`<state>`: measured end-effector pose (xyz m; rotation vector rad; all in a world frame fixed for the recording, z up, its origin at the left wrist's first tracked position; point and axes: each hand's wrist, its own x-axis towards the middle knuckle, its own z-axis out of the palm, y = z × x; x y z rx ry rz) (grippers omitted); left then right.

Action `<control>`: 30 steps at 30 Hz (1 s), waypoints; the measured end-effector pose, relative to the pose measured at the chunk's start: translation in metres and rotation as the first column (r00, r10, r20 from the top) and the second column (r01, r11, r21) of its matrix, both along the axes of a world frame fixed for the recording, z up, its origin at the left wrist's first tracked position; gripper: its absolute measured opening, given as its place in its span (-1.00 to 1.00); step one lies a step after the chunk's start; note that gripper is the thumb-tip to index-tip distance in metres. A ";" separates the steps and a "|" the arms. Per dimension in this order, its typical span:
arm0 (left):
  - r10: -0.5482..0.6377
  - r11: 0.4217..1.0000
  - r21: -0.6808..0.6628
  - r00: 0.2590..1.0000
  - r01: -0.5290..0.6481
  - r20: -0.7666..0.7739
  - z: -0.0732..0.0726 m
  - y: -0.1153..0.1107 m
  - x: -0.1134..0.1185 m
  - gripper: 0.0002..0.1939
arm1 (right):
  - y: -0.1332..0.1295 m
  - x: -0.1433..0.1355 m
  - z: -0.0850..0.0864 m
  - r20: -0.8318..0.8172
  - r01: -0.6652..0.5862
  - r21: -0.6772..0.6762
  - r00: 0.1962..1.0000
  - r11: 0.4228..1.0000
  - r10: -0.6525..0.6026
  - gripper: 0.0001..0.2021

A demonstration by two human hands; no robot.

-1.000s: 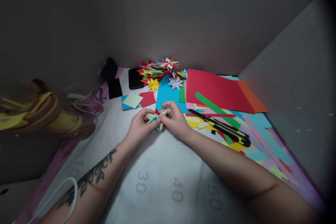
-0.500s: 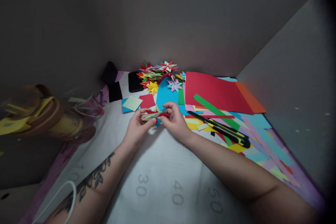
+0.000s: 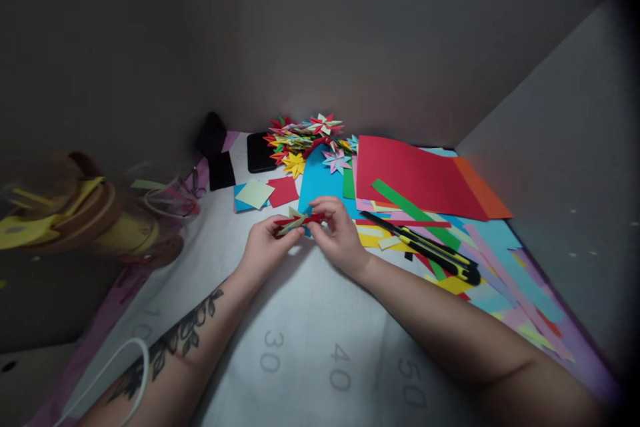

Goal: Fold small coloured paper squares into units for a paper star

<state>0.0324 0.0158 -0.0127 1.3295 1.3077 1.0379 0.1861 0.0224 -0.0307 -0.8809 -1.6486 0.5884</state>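
Note:
Between my two hands is a folded paper star [image 3: 296,220] with red, pale green and blue points, held just above the white mat. My left hand [image 3: 270,240] pinches its left side, and my right hand [image 3: 336,230] grips the right side with thumb and fingers. Parts of the star are hidden behind my fingers. Just beyond lie small paper squares: a pale green one [image 3: 255,194] over blue, and a red one [image 3: 283,192] beside it. A blue sheet [image 3: 320,177] lies behind my hands.
Finished paper stars [image 3: 295,140] are heaped at the back wall, near a black phone [image 3: 261,153]. On the right lie a large red sheet [image 3: 415,177], a yellow-and-black box cutter [image 3: 430,250] and many paper strips. Cups and pots [image 3: 100,213] stand at the left.
The star has turned slightly in my fingers, and more red shows at its left side. My left fingers have shifted around it. The whole view has moved a little.

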 end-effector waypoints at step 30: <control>0.058 0.954 0.300 0.968 0.019 -0.245 0.000 -0.003 -0.007 -0.90 | -0.008 0.001 0.010 0.186 0.029 0.035 0.982 0.999 -0.035 -0.91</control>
